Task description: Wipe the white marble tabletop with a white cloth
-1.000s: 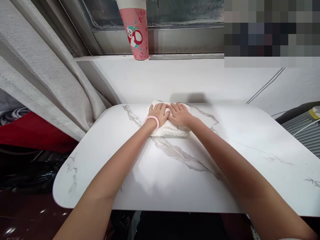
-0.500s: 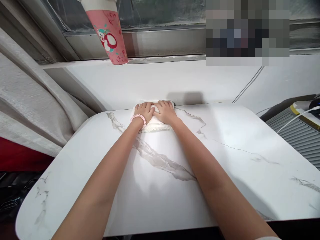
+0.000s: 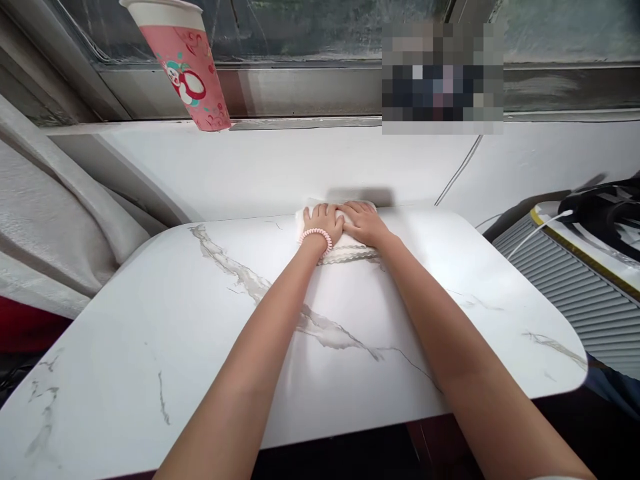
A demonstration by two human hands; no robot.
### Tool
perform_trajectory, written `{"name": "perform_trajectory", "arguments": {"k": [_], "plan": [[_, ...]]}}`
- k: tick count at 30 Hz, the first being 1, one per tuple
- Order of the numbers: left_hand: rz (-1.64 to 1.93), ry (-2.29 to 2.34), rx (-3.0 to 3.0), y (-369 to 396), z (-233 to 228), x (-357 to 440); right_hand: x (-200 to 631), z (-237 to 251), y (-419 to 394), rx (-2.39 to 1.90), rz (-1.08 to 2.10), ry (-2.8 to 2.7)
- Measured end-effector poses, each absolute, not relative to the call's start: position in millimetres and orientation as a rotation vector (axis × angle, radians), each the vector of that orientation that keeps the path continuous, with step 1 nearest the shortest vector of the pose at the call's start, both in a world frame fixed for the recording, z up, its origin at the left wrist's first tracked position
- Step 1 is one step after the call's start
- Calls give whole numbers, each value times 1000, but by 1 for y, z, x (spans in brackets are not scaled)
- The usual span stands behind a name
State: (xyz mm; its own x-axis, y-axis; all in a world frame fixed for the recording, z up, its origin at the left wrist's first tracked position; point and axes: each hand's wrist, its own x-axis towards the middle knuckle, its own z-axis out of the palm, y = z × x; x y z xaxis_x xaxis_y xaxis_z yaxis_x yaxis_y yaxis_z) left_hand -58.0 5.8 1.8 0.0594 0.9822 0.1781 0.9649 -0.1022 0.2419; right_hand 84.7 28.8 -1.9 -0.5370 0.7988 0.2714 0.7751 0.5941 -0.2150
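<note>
A folded white cloth (image 3: 350, 252) with a scalloped edge lies on the white marble-patterned table (image 3: 210, 347), close to the wall. My left hand (image 3: 324, 223), with a pink coiled band on its wrist, presses flat on the cloth's left part, fingers spread. Beside it my right hand (image 3: 364, 223) rests flat on the right part, its fingers stretched out and open. The hands touch or nearly touch at the thumbs. Both forearms reach forward across the tabletop.
A pink paper cup (image 3: 193, 80) stands on the window ledge at back left. Grey curtain (image 3: 55, 207) hangs against the table's left side. To the right are a ribbed grey case (image 3: 580, 280) with black items and a white cable on top. The wall (image 3: 260, 170) bounds the far edge.
Both hands have slid to the right along the table's far edge, and the cloth has moved with them. The view has also turned somewhat right.
</note>
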Motion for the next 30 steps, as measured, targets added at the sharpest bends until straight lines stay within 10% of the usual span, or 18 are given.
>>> {"name": "perform_trajectory", "arguments": {"k": [30], "plan": [[415,2066,2320,-247,4,-19,129,-1,-223,-1151,-31,-2552]]}}
